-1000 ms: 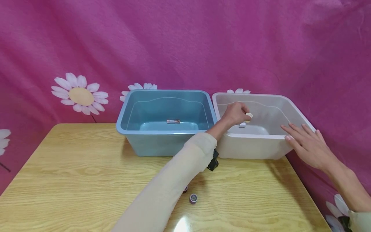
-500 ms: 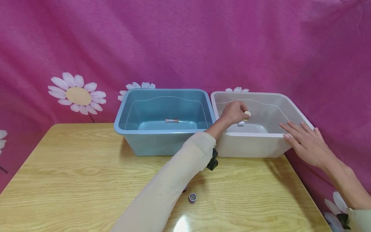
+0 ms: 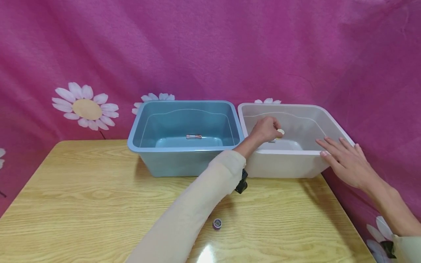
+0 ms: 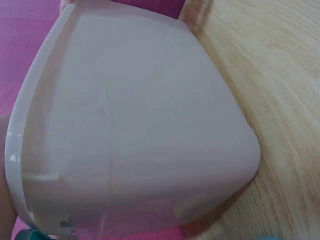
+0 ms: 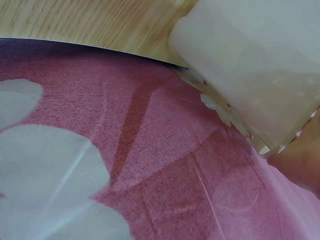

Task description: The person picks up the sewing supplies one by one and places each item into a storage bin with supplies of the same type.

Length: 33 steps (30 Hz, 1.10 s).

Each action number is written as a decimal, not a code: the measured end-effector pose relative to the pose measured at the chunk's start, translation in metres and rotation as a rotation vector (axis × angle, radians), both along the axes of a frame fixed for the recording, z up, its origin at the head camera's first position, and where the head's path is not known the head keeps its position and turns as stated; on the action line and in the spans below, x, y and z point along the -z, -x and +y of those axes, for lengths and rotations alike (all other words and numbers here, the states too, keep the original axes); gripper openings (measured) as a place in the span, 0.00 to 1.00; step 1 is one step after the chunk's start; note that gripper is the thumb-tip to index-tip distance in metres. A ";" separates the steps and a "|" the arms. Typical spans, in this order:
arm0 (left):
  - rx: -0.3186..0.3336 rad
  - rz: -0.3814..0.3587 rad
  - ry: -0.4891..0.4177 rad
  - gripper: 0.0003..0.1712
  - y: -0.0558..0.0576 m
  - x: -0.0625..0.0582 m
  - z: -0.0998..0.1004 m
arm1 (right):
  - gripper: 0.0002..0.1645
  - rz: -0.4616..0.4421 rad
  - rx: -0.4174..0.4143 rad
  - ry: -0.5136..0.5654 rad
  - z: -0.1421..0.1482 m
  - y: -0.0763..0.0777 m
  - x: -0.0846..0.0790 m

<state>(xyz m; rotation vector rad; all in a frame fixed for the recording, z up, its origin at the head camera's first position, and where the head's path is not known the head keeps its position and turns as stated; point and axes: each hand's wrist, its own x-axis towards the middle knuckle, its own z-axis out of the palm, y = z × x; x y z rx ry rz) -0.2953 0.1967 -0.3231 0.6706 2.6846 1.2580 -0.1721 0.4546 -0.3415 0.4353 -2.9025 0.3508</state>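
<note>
Inside the pale bin [image 3: 296, 152], on the right in the head view, my left hand [image 3: 264, 129] pinches a small round object [image 3: 280, 132] with a white top and yellowish side. Its exact kind is too small to tell. Below those fingers, part of a small white piece [image 3: 271, 141] shows on the bin floor. Fingers spread and fairly straight, my right hand [image 3: 350, 164] rests at the bin's front right rim. The bin's outer wall [image 4: 160, 100] fills most of the left wrist view. In the right wrist view only a bit of the right hand [image 5: 302, 160] shows.
Left of the pale bin and close beside it stands a blue bin [image 3: 184, 149], holding a small slim item [image 3: 194, 136]. On the wooden table [image 3: 92, 197] lies a small purple cylinder [image 3: 217, 224] near the left sleeve. A pink flowered cloth [image 3: 210, 51] hangs behind.
My left hand has dipped slightly with the round object, covering more of the white piece below. The right hand stays at the rim. The whole head view has shifted a little.
</note>
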 end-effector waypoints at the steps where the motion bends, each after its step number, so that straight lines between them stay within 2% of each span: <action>1: 0.000 0.000 0.004 0.10 0.000 0.000 0.000 | 0.28 -0.001 0.001 0.000 0.000 0.000 0.000; 9: 0.033 0.001 0.077 0.05 0.000 -0.001 0.000 | 0.28 -0.005 0.006 -0.002 0.002 0.000 0.000; 14: 0.042 -0.013 0.072 0.05 0.000 0.000 -0.002 | 0.29 -0.016 0.006 0.001 0.002 0.002 0.001; 21: 0.022 -0.002 0.100 0.05 0.000 0.000 -0.002 | 0.29 -0.017 0.005 0.003 0.002 0.003 0.000; 33: 0.041 -0.009 0.072 0.09 0.000 0.002 -0.001 | 0.28 -0.006 0.003 0.001 0.003 0.001 0.003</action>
